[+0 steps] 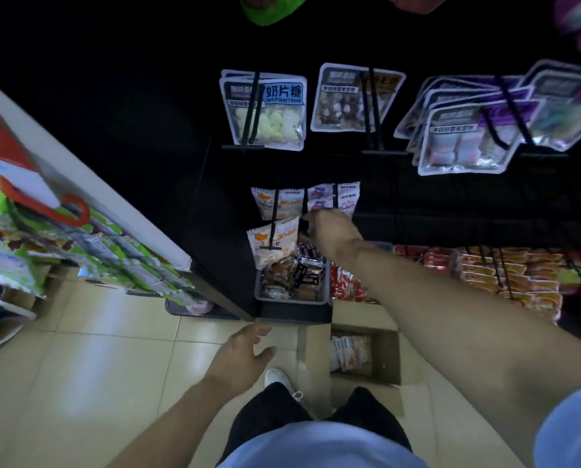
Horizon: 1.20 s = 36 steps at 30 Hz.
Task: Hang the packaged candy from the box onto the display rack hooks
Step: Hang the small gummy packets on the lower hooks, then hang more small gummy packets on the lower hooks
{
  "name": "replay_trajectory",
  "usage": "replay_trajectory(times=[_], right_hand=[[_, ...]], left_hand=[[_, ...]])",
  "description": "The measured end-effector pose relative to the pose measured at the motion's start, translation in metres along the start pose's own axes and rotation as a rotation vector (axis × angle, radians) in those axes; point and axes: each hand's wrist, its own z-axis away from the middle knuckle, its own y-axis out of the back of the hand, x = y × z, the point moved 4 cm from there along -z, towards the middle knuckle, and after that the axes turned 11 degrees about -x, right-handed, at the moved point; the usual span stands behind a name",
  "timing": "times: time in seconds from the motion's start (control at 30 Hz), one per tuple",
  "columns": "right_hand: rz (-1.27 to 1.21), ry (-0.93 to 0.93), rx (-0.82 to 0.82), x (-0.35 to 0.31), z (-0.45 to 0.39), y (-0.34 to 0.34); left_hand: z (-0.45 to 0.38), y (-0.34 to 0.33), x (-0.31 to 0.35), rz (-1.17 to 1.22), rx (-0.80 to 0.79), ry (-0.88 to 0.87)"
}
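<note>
Reaching hand: right hand [329, 228] at purple packets [319, 199] — grip hidden, cannot tell.
Idle hand: left hand [238, 358] relaxed, nearer box [388, 356].

1. Candy packets [340, 352] in the box: glossy plastic film, crinkled.
2. Box [388, 352]: plain brown cardboard, matt.
3. Rack hooks [250, 109]: thin black metal rods, dull finish.
4. Upper pouches [461, 146]: shiny silver foil edges w/ clear plastic windows.
5. Floor [113, 332]: glazed cream tiles, smooth, reflective.
6. Bin [292, 297] under rack: grey plastic, matt.
7. Sleeve [572, 430]: pale blue cloth, soft-looking.
</note>
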Motion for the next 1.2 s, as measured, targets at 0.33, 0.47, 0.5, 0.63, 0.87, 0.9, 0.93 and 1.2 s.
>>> replay_trajectory(times=[0.33,0.47,0.5,0.63,0.87,0.9,0.93,1.2], right_hand=[[0.363,-0.06,-0.053,-0.039,-0.042,-0.007],[0.402,-0.131,-0.018,-0.043,-0.058,-0.002],[0.392,-0.134,-0.001,-0.045,-0.062,0.001],[0.347,-0.159,0.053,-0.046,-0.069,0.015],[0.144,-0.101,0.129,-0.034,-0.034,0.028],[0.111,-0.068,0.159,-0.03,-0.024,0.032],[0.088,-0.038,0.185,-0.025,-0.014,0.035],[-0.038,0.067,0.217,0.059,0.103,0.031]], left_hand=[[-0.019,0.029,0.05,-0.234,-0.046,-0.182],[-0.006,0.028,0.042,-0.243,-0.033,-0.205],[-0.003,0.027,0.039,-0.225,-0.024,-0.2],[0.001,0.027,0.02,-0.155,0.002,-0.18],[-0.005,0.012,-0.009,-0.062,0.028,-0.083],[-0.008,0.004,-0.01,-0.061,0.012,-0.073],[-0.011,-0.005,-0.009,-0.062,-0.007,-0.069],[-0.024,-0.099,0.046,-0.065,-0.187,-0.076]])
